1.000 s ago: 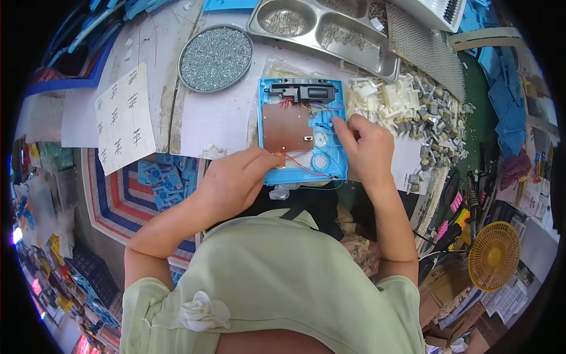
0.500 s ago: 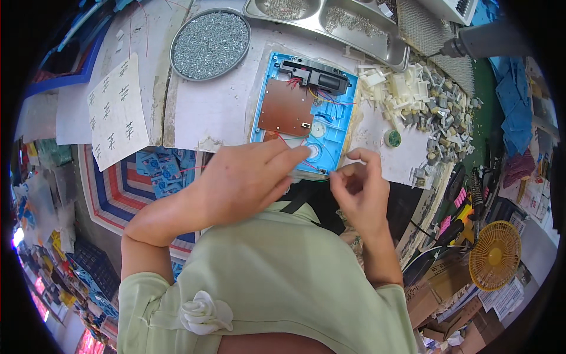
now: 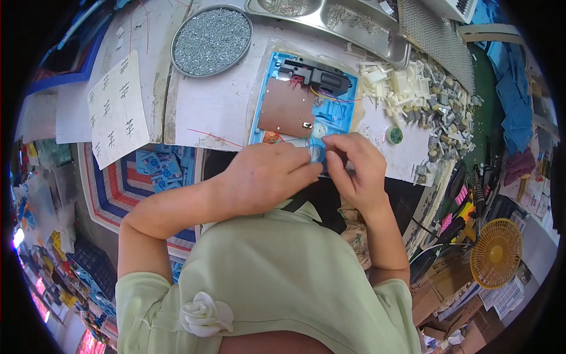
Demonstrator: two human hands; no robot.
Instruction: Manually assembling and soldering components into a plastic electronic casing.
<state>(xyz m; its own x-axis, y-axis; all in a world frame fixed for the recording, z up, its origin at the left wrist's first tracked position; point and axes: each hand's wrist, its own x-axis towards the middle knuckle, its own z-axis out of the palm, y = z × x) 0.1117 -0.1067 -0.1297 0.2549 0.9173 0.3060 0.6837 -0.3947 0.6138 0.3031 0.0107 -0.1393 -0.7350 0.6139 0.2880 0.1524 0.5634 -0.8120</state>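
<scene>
A blue plastic housing [image 3: 337, 121] lies on the bench in front of me. It holds a brown circuit board [image 3: 287, 109], a black mechanism block [image 3: 318, 78] along its far side, a white round part [image 3: 319, 130] and thin coloured wires [image 3: 330, 97]. My left hand [image 3: 265, 177] lies over the near left edge, fingers together and pointing right. Curled above the near right corner is my right hand [image 3: 358, 168], thumb and forefinger drawn close. Anything pinched between the fingertips is too hidden to make out. A red wire [image 3: 215, 137] stretches out left of the left hand.
Beyond the housing stand a round tray of small screws [image 3: 212, 41] and a steel compartment tray [image 3: 354, 26]. White plastic parts and small motors [image 3: 427, 106] are heaped at right, near a green roll [image 3: 394, 135]. A paper sheet [image 3: 118, 112] lies left; a striped bag [image 3: 112, 189] sits below.
My right hand has moved up and left over the housing's near corner. The left hand shifted slightly right. The red wire's end swung up onto the bench. A dark tool at upper right has gone.
</scene>
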